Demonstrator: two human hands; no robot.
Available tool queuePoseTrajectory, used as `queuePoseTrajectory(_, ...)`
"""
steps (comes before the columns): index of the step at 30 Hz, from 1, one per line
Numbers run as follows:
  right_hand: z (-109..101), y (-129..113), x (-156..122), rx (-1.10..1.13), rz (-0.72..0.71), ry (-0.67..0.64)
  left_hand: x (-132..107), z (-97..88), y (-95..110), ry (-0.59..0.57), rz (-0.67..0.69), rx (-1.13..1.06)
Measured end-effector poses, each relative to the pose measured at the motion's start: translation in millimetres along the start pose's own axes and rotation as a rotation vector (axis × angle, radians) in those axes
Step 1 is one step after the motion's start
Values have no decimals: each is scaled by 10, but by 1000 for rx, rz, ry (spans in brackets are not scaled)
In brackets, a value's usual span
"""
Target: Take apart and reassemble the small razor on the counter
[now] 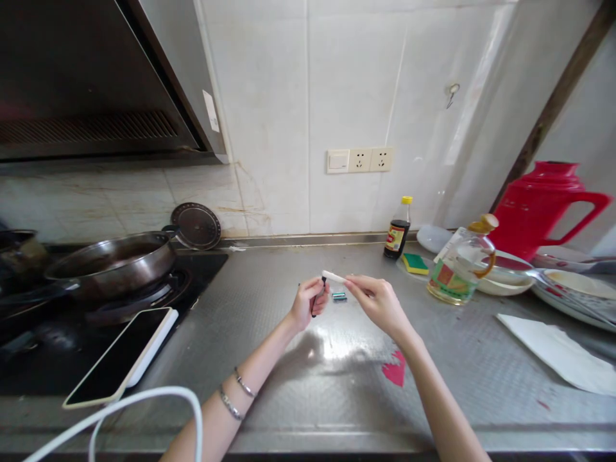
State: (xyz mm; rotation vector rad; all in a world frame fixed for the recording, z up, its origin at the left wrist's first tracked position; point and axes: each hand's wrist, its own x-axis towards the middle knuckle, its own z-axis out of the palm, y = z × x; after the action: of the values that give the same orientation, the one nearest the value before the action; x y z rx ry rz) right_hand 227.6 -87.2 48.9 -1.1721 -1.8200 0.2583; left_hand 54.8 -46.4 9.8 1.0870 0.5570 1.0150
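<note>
My left hand, above the middle of the steel counter, is closed round a slim black handle-like thing whose lower end pokes out below the fingers. My right hand pinches one end of a slim white stick-like piece. The white piece's other end meets the black tip at my left fingers; whether the two are joined I cannot tell. Just below and behind them, small green-and-silver batteries lie side by side on the counter.
A pink scrap lies on the counter. To the right stand a soy sauce bottle, sponge, oil jug, red thermos and dishes. On the left are a pan, stove and phone with a white cable.
</note>
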Motion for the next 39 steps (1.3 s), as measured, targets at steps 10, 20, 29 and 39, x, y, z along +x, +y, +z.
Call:
queuePoseTrajectory(10,62,90,-77,249,174,65,-1,-19,5,-85,-9,-67)
queuePoseTrajectory(20,160,290,-88,465,404,1,45,-124,49,-84,68,-117)
queuePoseTrajectory(29,299,326,-59,190,304,-138,50,-250,263,-24,145,-190)
queuePoseTrajectory(39,631,538,-55,-180,-151,-476,23,-238,317,-39,141,-220)
